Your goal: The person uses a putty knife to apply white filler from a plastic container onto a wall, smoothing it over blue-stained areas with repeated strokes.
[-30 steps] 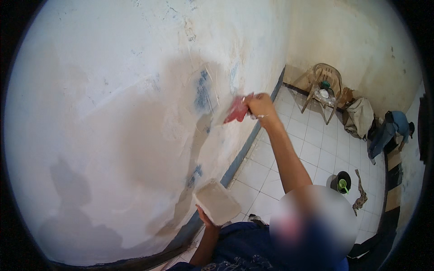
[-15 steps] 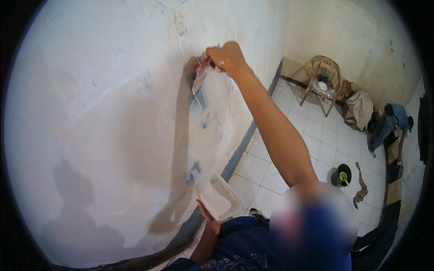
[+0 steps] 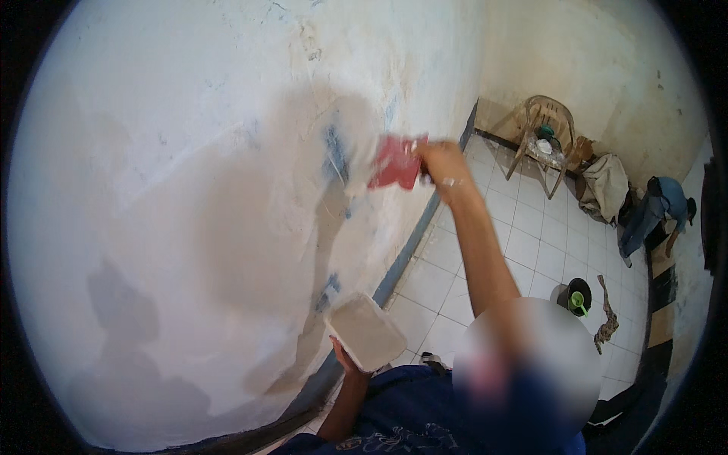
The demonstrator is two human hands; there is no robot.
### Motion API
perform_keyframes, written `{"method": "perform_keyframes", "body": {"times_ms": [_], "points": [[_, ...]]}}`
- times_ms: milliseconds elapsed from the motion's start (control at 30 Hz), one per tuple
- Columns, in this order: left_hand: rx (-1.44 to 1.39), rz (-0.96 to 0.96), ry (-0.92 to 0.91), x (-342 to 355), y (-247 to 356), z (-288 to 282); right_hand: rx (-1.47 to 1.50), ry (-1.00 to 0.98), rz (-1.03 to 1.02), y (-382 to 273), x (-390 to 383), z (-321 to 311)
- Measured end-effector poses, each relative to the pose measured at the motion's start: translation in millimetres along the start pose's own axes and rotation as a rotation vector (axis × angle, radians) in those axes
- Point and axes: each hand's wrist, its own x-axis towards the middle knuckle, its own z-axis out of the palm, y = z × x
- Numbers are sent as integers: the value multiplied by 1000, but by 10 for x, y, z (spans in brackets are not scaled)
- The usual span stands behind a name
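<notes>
My right hand [image 3: 449, 168] grips a red flat putty scraper [image 3: 396, 162], smeared with white along its edges. The scraper is a little blurred and raised in front of the wall [image 3: 250, 212]; whether it touches the surface I cannot tell. Pale filler coats the wall in broad patches, and two blue spots show through it, a larger one [image 3: 334, 155] left of the scraper and a smaller one [image 3: 327, 292] lower down. Close to the wall's foot, my left hand [image 3: 349, 360] holds a rectangular off-white tray [image 3: 394, 322] from its near left side. The tray's inside looks pale.
A plastic chair [image 3: 547, 121] with items on its seat stands in the far corner, beside a beige sack [image 3: 604, 182]. On the tiled floor [image 3: 432, 280] are a dark bucket [image 3: 578, 288] with a green scoop [image 3: 579, 303] and a twisted cloth [image 3: 607, 318]. Another person [image 3: 660, 208] bends at the right.
My right hand has drawn the scraper away from the upper blue spot, rightward and down, turning its red face into view. The tray has tipped slightly in my left hand.
</notes>
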Motion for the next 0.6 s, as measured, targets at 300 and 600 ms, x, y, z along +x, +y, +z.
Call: {"method": "perform_keyframes", "body": {"times_ms": [300,600], "points": [[17,-91,-46,-76,87,300,-142,21,147,1105,652,308],[-101,-222,13,-48,51,116,-301,-18,-183,-550,1057,623]]}}
